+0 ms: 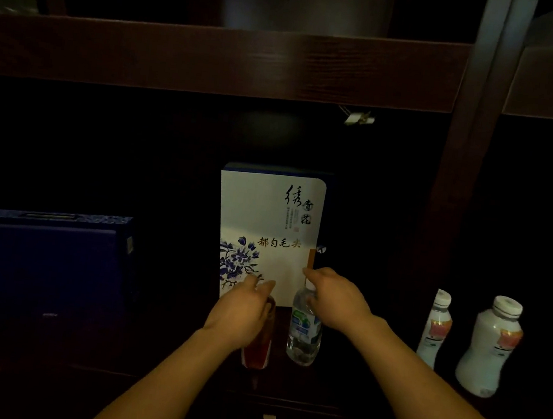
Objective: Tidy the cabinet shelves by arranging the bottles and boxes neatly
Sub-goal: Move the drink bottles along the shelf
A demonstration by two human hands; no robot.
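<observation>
Our left hand (242, 312) grips the red plastic bottle (257, 350), our right hand (337, 302) the clear water bottle (303, 336) at its three o'clock, likely to align them.

left hand (239, 312) grips red bottle (257, 353) | right hand (337, 300) grips water bottle (303, 336) | white box (267, 215) behind

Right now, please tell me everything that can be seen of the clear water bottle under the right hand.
The clear water bottle is transparent plastic with a green and blue label round its middle. It stands upright on the dark shelf, in front of the lower right corner of the white box, with a red bottle beside it on its left. The right hand grips its top, hiding the cap.
</observation>
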